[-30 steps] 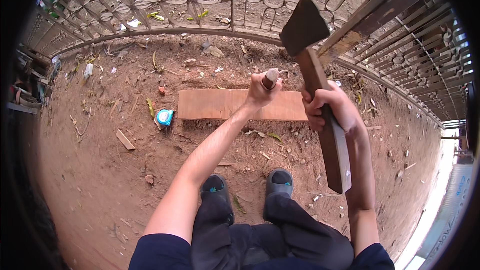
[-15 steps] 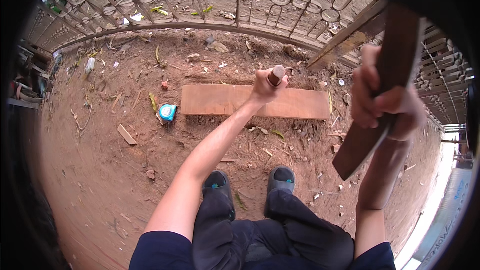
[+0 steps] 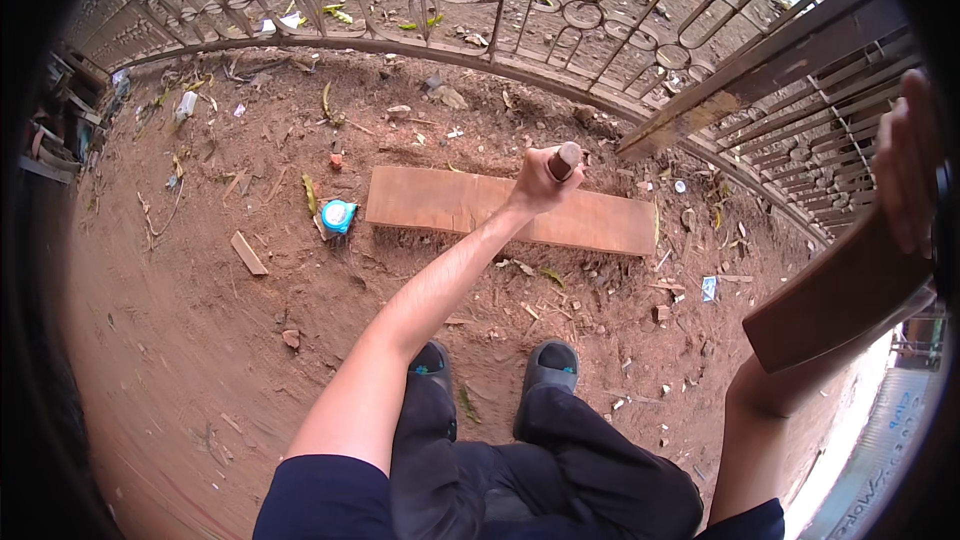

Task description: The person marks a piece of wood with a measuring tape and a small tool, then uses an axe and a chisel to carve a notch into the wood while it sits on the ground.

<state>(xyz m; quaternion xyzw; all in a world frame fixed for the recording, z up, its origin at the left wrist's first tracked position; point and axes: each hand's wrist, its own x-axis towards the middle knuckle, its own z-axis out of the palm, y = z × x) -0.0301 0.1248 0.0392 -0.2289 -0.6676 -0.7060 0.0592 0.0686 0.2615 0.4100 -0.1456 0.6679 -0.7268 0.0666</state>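
My left hand [image 3: 540,188] is wrapped round the upright wooden handle of a chisel [image 3: 566,157]; its blade is hidden below the fist. Under that hand a flat reddish-brown plank [image 3: 440,198] lies on the ground, slightly slanted. At the far right my right hand [image 3: 905,175] is raised, gripping a thick dark wooden block [image 3: 830,305]. That block is well apart from the chisel, and part of the hand runs into the dark rim of the picture. A blue tape measure [image 3: 338,217] rests just off the plank's left end.
An ornate metal fence [image 3: 490,55] bounds the ground beyond the plank, with a wooden beam [image 3: 700,120] leaning by its right part. Wood offcuts [image 3: 249,253], stones and leaves litter the dirt. My sandalled feet [image 3: 548,368] stand on the near side of the plank.
My right hand has swung the wooden block outward to the right, away from the plank. My left hand keeps its hold on the chisel; the view has tilted slightly.
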